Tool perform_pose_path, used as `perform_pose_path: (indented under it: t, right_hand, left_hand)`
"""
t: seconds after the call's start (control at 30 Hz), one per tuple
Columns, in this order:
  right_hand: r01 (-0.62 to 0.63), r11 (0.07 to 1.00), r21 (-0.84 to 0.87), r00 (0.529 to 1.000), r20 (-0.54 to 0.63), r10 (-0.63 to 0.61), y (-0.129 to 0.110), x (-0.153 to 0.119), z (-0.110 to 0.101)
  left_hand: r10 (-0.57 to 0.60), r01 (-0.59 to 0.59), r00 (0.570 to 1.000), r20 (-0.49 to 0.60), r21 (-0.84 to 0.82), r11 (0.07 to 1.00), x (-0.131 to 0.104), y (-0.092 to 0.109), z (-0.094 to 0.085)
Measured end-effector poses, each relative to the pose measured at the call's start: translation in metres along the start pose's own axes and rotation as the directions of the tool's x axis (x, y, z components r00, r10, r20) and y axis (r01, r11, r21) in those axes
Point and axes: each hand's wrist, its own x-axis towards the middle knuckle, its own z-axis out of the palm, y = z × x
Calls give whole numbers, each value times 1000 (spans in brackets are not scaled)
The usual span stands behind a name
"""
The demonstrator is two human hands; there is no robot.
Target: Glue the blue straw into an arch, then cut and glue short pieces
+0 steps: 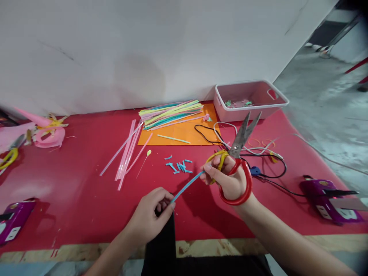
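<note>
Through the head camera, I take the orange sheet (198, 134) on the red tabletop (86, 191) as my landmark. Nearer to me than the sheet, I have a thin blue straw (188, 186) stretched between my two hands. My left hand (151, 218) is closed to a pinch, thumb and fingertips on the straw's lower end, the other fingers curled. My right hand (227, 178) pinches its upper end between thumb and forefinger, while the large scissors (236, 150) sit looped around that same hand, blades parted and pointing away from me.

Just in front of the sheet I see short blue pieces (181, 167) scattered. On the sheet lie a bundle of coloured straws (172, 114) and one separate pale green straw (174, 139). Left of the sheet, long pink straws (128, 153) fan towards me. To its right stands a pink bin (238, 115) with small items inside; tangled cables (276, 155) run out beyond its near right corner.
</note>
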Motion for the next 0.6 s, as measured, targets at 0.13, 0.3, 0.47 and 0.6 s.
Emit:
perform_pose_path:
  t: [0.13,0.3,0.47,0.6]
  right_hand:
    - [-38,999,-13,999,19,38,9,1,7]
    - [-45,998,-39,998,52,47,15,1,13]
    - [-50,995,-82,997,61,55,16,9,13]
    - [-55,974,-219,997,45,67,15,15,4]
  left_hand:
    - [-96,118,991,90,-282,952,12,2,7]
    - [-165,217,973,160,-405,888,41,4,8]
    - [-112,234,944,310,-392,890,64,4,-1]
    - [-126,275,924,361,-399,875,73,-3,-6]
